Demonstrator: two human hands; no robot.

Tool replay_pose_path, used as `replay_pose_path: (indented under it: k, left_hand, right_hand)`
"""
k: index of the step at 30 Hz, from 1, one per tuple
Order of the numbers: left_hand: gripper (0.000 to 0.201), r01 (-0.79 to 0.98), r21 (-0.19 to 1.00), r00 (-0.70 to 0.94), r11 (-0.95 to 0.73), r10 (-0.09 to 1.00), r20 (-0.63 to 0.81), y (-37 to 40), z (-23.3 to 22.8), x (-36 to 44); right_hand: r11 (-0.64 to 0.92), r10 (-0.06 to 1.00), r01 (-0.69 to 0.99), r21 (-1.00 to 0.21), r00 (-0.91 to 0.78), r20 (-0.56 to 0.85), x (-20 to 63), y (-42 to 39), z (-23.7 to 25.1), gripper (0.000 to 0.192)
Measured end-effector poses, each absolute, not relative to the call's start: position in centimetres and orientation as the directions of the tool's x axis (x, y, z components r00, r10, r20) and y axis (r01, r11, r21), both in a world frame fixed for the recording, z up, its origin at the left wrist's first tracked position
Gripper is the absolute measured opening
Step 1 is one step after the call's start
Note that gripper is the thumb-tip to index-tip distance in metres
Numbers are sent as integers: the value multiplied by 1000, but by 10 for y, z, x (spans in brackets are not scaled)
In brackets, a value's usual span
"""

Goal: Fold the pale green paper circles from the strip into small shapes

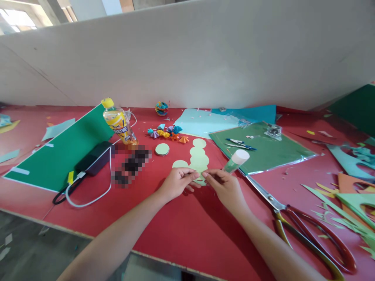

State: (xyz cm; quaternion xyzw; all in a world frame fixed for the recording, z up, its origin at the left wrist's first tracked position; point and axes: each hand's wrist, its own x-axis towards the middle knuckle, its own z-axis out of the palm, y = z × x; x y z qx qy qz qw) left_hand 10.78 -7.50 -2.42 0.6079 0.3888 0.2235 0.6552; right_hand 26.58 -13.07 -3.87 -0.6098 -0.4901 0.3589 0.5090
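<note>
Two hands meet over one piece of paper. The left hand (176,182) and the right hand (225,186) both pinch the near end of a chain of pale green paper circles (199,158), fingertips closed on the paper and almost touching each other at its lowest disc. The right hand also holds a glue stick (236,160), whose white cap points up and away from the palm, to the right of the chain.

From the pinch the chain's long axis runs straight away from the person across the red table (181,234), disc overlapping disc, so nearly all of it lies beyond the fingers. Neither hand is clearly nearer to it; the left comes in from the chain's left, the right from its right.

Left of the chain lie a loose green circle (162,149) and, touching the left hand's knuckles, a second loose disc (179,164). Beyond the chain's far end sit small folded paper fans (168,132). Right of the chain lies a green sheet in plastic (263,150) with pens (240,144) on it, and large red-handled scissors (304,226) lie nearer the person on that side. Well left of the chain stands a yellow drink bottle (117,121).
</note>
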Motion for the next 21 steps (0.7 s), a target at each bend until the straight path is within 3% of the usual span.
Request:
replay_pose_path:
  k: [14, 21]
  left_hand:
    - [47, 189, 965, 605, 180, 753, -258, -73, -24, 107]
    - [42, 201, 966, 653, 165, 712, -257, -74, -25, 105]
  right_hand:
    - [4, 967, 215, -977, 248, 58, 266, -132, -31, 29]
    - [51, 966, 329, -943, 222, 130, 266, -134, -32, 28]
